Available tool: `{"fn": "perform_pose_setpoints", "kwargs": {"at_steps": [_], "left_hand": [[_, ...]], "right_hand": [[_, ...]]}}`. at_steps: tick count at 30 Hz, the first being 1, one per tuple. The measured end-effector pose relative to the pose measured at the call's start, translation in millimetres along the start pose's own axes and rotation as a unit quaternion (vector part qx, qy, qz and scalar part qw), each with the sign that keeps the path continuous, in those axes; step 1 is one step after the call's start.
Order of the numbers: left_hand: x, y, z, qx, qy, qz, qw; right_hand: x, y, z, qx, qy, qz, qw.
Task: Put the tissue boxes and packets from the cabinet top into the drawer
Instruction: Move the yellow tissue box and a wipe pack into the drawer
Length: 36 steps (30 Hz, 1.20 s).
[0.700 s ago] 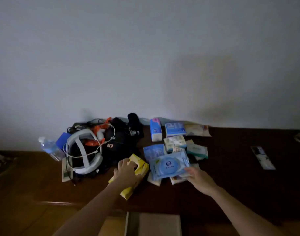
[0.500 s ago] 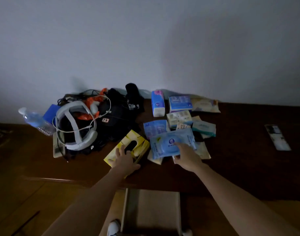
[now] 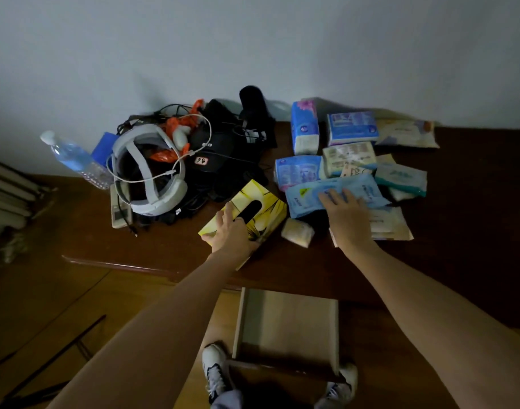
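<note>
A yellow tissue box (image 3: 263,206) lies near the front of the dark cabinet top (image 3: 474,208). My left hand (image 3: 230,234) grips its near end, one finger by the slot. My right hand (image 3: 348,219) holds a large light-blue wipes packet (image 3: 306,196) by its near edge. Behind it lie several more tissue packets, among them an upright blue pack (image 3: 304,126) and a blue box (image 3: 351,128). A small pale packet (image 3: 297,231) sits between my hands. Below the cabinet's front edge the drawer (image 3: 288,323) stands pulled out with nothing in it.
A white headset (image 3: 152,172), black gear and cables (image 3: 223,149), an orange item and a water bottle (image 3: 75,160) crowd the left of the cabinet top. A remote (image 3: 118,208) lies by the headset. My shoes (image 3: 214,370) flank the drawer's front.
The view has tilted down, showing more of the drawer. My left hand has closed around the yellow box's near end. My right hand has taken firmer hold of the blue wipes packet.
</note>
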State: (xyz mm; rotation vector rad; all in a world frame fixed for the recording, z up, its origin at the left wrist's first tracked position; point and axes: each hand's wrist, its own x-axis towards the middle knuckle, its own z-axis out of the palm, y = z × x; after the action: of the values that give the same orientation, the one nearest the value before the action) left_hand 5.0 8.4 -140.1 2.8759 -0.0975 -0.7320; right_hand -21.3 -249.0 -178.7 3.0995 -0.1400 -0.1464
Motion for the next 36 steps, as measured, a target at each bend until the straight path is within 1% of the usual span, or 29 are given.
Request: {"fn": "perform_pose_setpoints", "kwargs": {"at_steps": [2, 4, 7, 9, 12, 15, 19, 21, 23, 26, 30, 32, 34, 36], "left_hand": [[-11, -4, 1, 0.006, 0.004, 0.018, 1.000], [-33, -6, 0, 0.003, 0.024, 0.041, 0.999], [-80, -4, -8, 0.005, 0.047, 0.077, 0.996], [-116, 0, -9, 0.018, 0.022, 0.085, 0.996], [-162, -4, 11, -0.031, -0.056, 0.079, 0.995], [-184, -13, 55, -0.021, -0.128, 0.050, 0.990], [-190, -32, 139, 0.007, -0.189, -0.003, 0.982], [-177, -43, 186, 0.021, -0.205, -0.029, 0.978], [-154, -52, 235, 0.030, -0.213, -0.039, 0.976], [-113, -64, 307, 0.055, -0.198, -0.034, 0.978], [-56, -81, 395, 0.053, -0.146, -0.013, 0.988], [-29, -91, 434, 0.039, -0.127, 0.000, 0.991], [-4, -101, 470, 0.030, -0.088, 0.014, 0.996], [21, -109, 504, 0.045, -0.032, 0.039, 0.998]], "right_hand": [[-16, 6, -21, 0.054, 0.095, -0.007, 0.994], [-40, 8, -38, 0.115, 0.176, -0.004, 0.978], [-95, 4, -57, 0.175, 0.221, -0.002, 0.959], [-139, -2, -62, 0.192, 0.229, 0.041, 0.954], [-207, -15, -51, 0.247, 0.200, 0.073, 0.945], [-259, -26, -21, 0.284, 0.130, 0.113, 0.943], [-300, -31, 57, 0.286, 0.006, 0.172, 0.943], [-305, -30, 107, 0.287, -0.060, 0.188, 0.938], [-301, -30, 160, 0.285, -0.110, 0.206, 0.930], [-286, -35, 236, 0.270, -0.160, 0.221, 0.923], [-262, -43, 332, 0.267, -0.180, 0.217, 0.922], [-250, -45, 375, 0.298, -0.184, 0.216, 0.912], [-235, -48, 415, 0.328, -0.180, 0.213, 0.902], [-221, -48, 452, 0.310, -0.168, 0.207, 0.912]]}}
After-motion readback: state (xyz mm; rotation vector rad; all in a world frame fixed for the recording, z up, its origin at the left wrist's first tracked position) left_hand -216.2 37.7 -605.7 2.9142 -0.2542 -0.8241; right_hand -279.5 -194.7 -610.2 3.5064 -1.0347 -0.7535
